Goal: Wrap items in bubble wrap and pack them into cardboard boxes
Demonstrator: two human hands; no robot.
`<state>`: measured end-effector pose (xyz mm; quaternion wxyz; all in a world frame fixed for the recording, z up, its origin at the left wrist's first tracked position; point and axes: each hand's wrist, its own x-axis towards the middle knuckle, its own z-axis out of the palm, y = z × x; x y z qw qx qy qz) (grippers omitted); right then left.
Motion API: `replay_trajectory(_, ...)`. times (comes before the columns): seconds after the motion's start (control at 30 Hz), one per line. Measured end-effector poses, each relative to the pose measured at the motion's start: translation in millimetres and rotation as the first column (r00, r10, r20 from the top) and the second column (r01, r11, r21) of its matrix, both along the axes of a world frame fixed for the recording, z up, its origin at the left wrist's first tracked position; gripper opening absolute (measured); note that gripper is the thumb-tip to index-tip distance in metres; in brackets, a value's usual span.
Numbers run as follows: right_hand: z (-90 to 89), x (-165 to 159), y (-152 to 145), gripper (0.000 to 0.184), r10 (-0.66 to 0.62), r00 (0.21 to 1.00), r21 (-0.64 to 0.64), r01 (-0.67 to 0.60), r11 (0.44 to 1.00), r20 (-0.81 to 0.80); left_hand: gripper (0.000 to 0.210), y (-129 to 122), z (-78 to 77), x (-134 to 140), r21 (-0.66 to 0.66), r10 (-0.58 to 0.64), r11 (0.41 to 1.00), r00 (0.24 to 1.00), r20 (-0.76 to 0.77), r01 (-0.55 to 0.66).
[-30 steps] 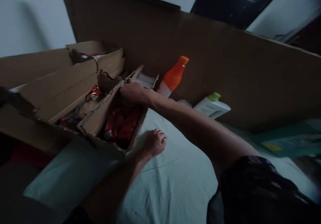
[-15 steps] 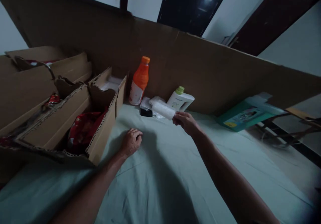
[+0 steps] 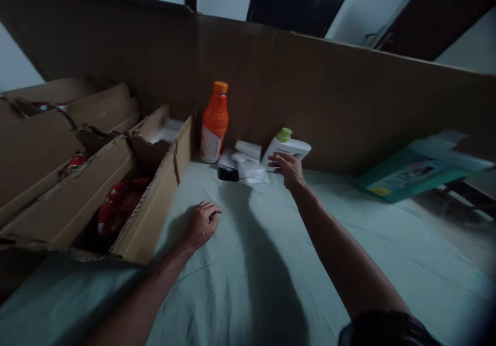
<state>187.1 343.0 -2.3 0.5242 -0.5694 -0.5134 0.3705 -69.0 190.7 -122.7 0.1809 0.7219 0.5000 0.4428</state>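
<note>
Overlapping the white bottle (image 3: 275, 148), just right of the frame's centre: right hand (image 3: 285, 166), fingers loosely bent and parted, nothing visibly held; contact with bottle cannot be told. White wrapped packets (image 3: 253, 172): centre of frame, just left of its fingertips. Wrapped roll (image 3: 248, 150), uppermost: long axis roughly left to right, dipping rightward. Left hand (image 3: 203, 222): lower left of centre, loosely curled on green cloth (image 3: 228, 263), contents undeterminable; right hand nearer the roll.

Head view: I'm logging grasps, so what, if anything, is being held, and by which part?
Nothing visibly held: the right hand is in front of the white bottle, contact unclear; the left hand rests loosely curled on the green cloth.
</note>
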Motion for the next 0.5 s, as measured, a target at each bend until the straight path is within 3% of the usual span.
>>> replay_trajectory(0.1, -0.3, -14, -17, 0.031, 0.078, 0.996, 0.02, -0.079, 0.997, 0.046, 0.023, 1, 1.6, 2, -0.023, 0.019, 1.0, 1.0, -0.016, -0.02)
replay_trajectory(0.17, 9.8, -33, -19, 0.03, 0.147, 0.984, 0.08, -0.155, 0.985, 0.1, 0.023, 3, 2.2, 2, -0.032, 0.038, 0.999, 0.999, -0.025, -0.039)
replay_trajectory(0.27, 42.4, -84, -16, 0.025, 0.258, 0.935, 0.209, -0.31, 0.927, 0.244, 0.024, 6, 2.1, 3, -0.029, 0.061, 0.998, 0.998, -0.03, -0.062)
replay_trajectory(0.33, 70.9, -129, -13, 0.021, 0.293, 0.861, 0.295, -0.432, 0.852, 0.416, 0.025, 7, 1.7, 4, -0.022, 0.061, 0.998, 0.998, -0.033, -0.061)
replay_trajectory(0.4, 97.7, -180, -8, 0.02, 0.265, 0.729, 0.325, -0.559, 0.763, 0.631, 0.024, 8, 1.1, 4, -0.018, 0.045, 0.999, 0.998, -0.036, -0.046)
replay_trajectory(0.43, 108.5, -206, -3, 0.022, 0.243, 0.625, 0.287, -0.624, 0.727, 0.742, 0.024, 9, 0.9, 4, -0.018, 0.035, 0.999, 0.999, -0.037, -0.036)
replay_trajectory(0.5, 122.2, -255, 10, 0.022, 0.198, 0.317, 0.096, -0.713, 0.694, 0.928, 0.024, 9, 0.7, 3, -0.027, 0.017, 0.999, 0.999, -0.039, -0.018)
